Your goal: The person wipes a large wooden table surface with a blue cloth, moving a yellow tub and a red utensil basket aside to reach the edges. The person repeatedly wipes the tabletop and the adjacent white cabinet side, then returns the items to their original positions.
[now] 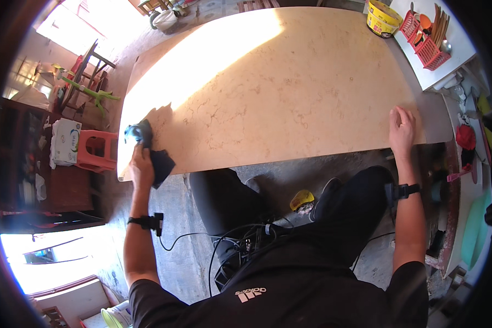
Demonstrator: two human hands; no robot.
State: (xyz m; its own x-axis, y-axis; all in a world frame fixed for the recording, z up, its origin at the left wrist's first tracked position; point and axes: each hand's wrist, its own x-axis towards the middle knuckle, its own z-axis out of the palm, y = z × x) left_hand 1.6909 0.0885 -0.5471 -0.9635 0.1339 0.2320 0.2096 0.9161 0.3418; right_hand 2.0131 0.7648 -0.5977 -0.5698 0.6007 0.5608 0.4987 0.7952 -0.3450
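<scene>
A pale, marbled tabletop point(290, 93) spreads out in front of me. At its left near corner, my left hand point(141, 164) is closed around a dark cloth point(161, 167). Part of the cloth bunches up beyond my fingers in bright light, and another part hangs past the table's near edge. On the right side of the tabletop lies my right hand point(402, 128). Its fingers are loosely bent and somewhat apart, and nothing shows in them.
A yellow tub point(383, 19) stands at the far right corner, beside a red basket point(429, 52) of utensils on a white surface. Left of the table is a red plastic stool point(95, 150) next to a white carton point(65, 143). Cables point(213, 236) trail across my lap.
</scene>
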